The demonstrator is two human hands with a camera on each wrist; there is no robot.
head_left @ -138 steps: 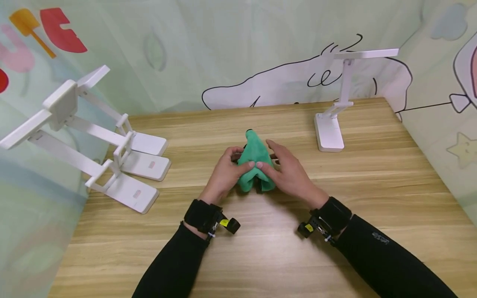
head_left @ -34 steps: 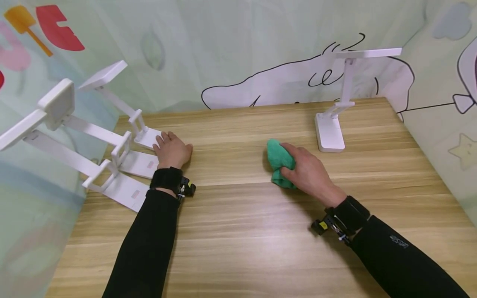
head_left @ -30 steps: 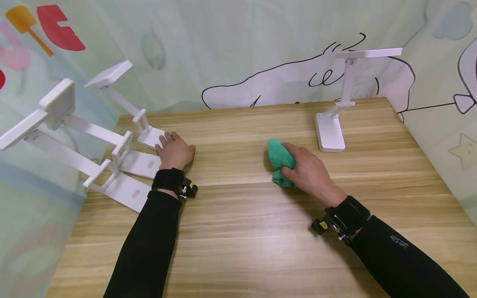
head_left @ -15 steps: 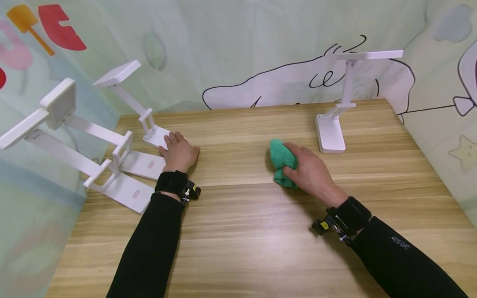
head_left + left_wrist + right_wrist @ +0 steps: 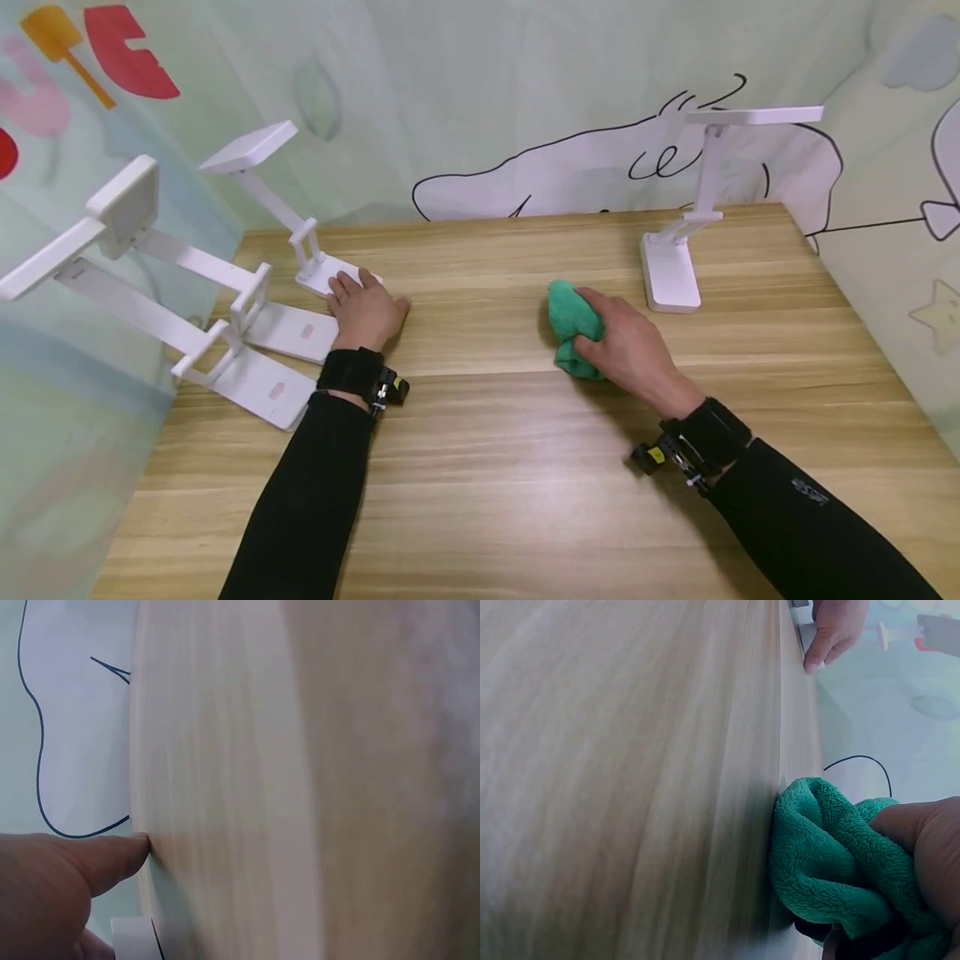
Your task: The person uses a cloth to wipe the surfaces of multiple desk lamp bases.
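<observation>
My left hand (image 5: pixel 367 315) lies across the front of a white desk lamp's base (image 5: pixel 318 271) at the back left, fingers extended over it and thumb out to the right. In the left wrist view that thumb (image 5: pixel 112 862) touches down at the wood, with a corner of the white base (image 5: pixel 135 939) below it. Near the table's middle, my right hand (image 5: pixel 633 346) grips a bunched green cloth (image 5: pixel 573 312) between thumb and fingers. The right wrist view shows its fluffy folds (image 5: pixel 825 862) against the tabletop, with a dark piece (image 5: pixel 814 930) partly hidden under them.
Two more white desk lamps stand at the left, their bases (image 5: pixel 292 329) (image 5: pixel 262 387) side by side in front of my left hand. Another white lamp (image 5: pixel 671 271) stands at the back right. A printed curtain (image 5: pixel 465 100) hangs behind the wooden table (image 5: pixel 480 483).
Both hands held the cloth at first; then the left went to the back-left lamp. That lamp has slid right with it, away from the others. The right hand, with the cloth, has stayed nearly still lately.
</observation>
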